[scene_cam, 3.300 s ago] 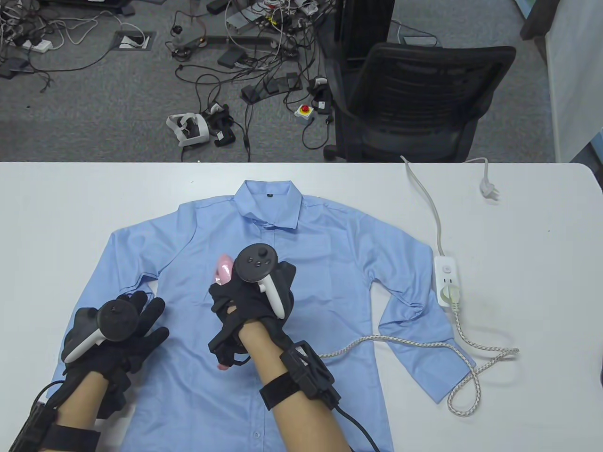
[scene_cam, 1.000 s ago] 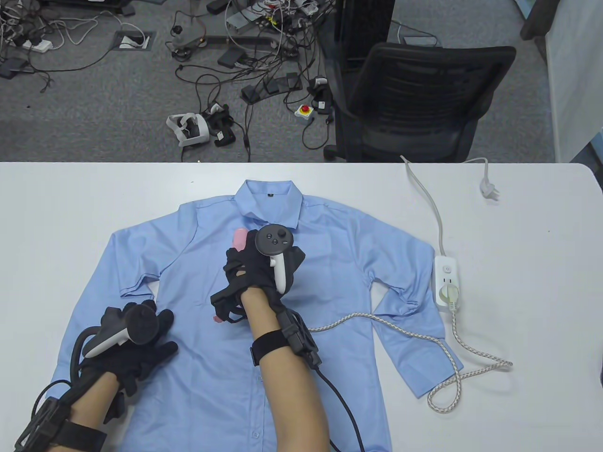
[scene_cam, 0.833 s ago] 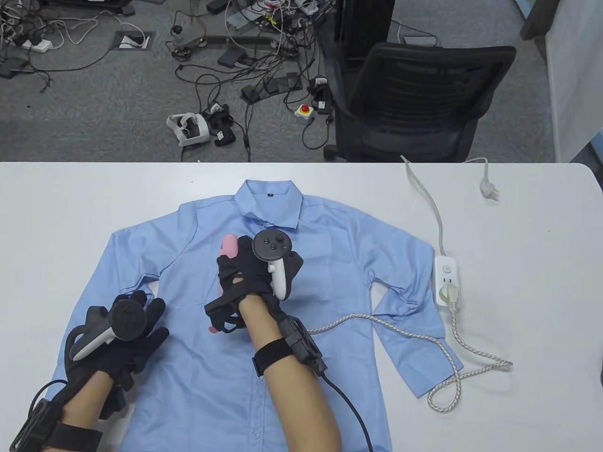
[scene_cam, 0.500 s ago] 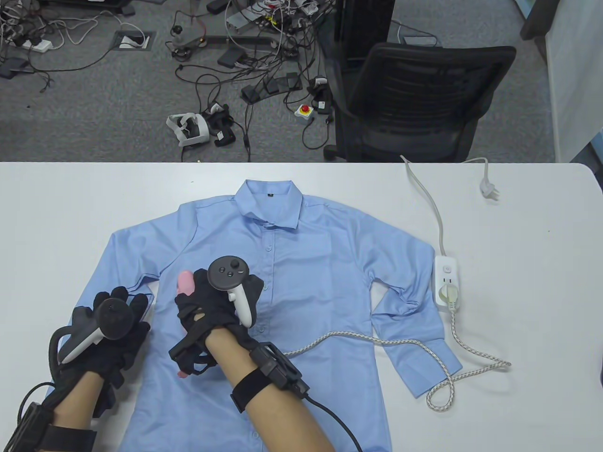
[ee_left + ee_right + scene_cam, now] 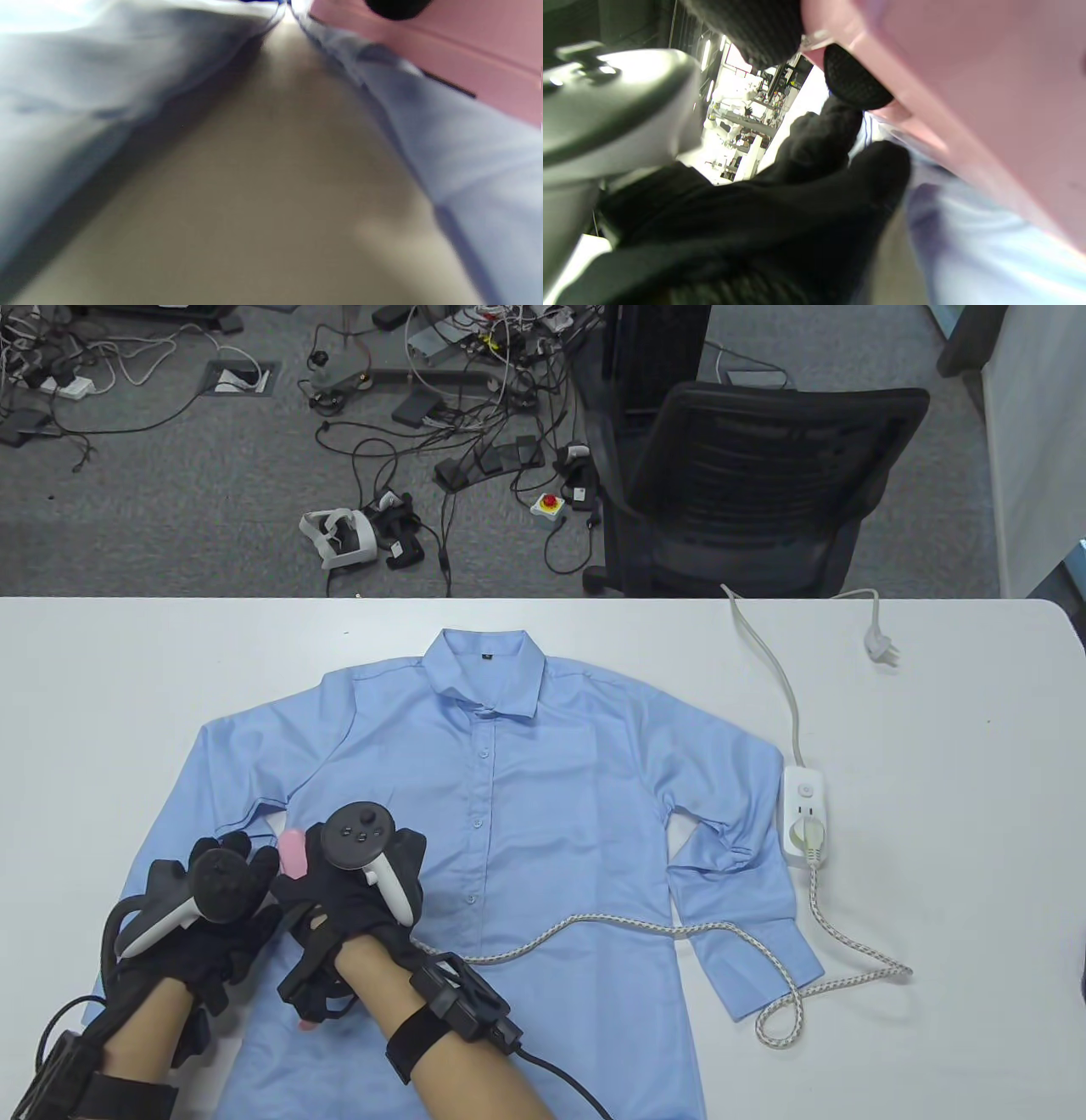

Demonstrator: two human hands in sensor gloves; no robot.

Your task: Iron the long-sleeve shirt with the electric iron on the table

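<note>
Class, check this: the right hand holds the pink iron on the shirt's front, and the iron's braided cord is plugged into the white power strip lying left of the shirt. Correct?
Not quite. The table view shows the power strip lying right of the shirt, not left. The right hand does hold the pink iron, cord plugged in.

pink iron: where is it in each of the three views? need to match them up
Table view: iron lower left on the shirt, mostly hidden under the right hand.
Left wrist view: iron fills the top right corner.
Right wrist view: iron fills the upper right.
Shared landmark: the blue shirt, directly beside the iron in every view.

Even bright light; blurred wrist views
</note>
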